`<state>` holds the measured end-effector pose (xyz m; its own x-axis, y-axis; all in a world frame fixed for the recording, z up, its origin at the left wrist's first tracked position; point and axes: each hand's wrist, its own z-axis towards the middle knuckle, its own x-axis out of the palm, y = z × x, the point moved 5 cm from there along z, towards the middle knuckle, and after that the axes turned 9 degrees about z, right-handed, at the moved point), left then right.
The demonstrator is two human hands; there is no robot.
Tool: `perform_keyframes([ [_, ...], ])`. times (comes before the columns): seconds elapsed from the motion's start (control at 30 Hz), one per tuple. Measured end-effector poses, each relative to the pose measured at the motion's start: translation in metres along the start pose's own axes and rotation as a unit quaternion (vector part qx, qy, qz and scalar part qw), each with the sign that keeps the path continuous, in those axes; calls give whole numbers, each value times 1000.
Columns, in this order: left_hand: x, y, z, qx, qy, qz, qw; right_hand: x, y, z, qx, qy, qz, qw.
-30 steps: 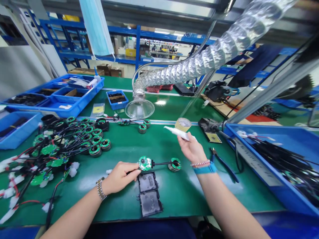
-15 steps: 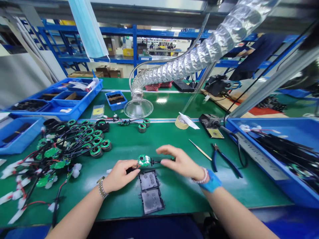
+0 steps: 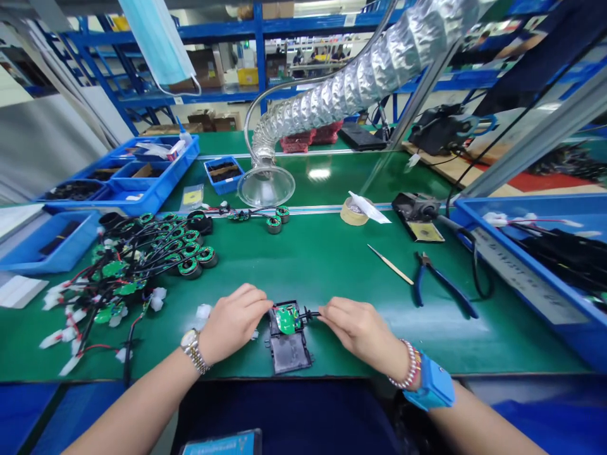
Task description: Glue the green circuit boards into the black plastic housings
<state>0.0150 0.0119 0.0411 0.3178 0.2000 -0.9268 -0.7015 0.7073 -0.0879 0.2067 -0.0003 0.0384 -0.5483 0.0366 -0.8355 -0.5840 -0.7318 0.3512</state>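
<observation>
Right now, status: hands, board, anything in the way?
Left hand at left edge of black case. Right hand pinching black cable. Green board in case's far half. Blue-handled cutters off right, clear of both hands.

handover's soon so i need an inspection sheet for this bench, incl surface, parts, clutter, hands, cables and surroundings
surface: green tabletop, light reflections, white pieces near the left hand
parts: green circuit board in the upper half of an open black case
clutter: cutters lying open, pointed tool, white tube on tape roll, tangled wired boards at left
hands: left fingertips at the case's left edge, grip unclear; right hand pinches the board's black cable
cables: black cord loops beside the right blue bin
surroundings: foil duct, hanging face mask, blue shelving behind
</observation>
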Motion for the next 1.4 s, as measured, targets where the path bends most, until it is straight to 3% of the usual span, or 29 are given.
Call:
perform_keyframes([
  [0.17,15,0,3,14,84,63,994,9,3,-2,4,10,-54,998],
  [0.4,20,-1,7,44,138,77,986,18,3,3,19,50,-92,994],
  [0.77,27,-14,0,139,170,45,975,25,1,6,38,123,-108,986],
  [1.03,33,-12,0,138,190,39,971,34,5,14,29,179,-101,978],
  [1.4,33,-13,-2,123,191,32,973,43,0,22,107,256,-58,959],
])
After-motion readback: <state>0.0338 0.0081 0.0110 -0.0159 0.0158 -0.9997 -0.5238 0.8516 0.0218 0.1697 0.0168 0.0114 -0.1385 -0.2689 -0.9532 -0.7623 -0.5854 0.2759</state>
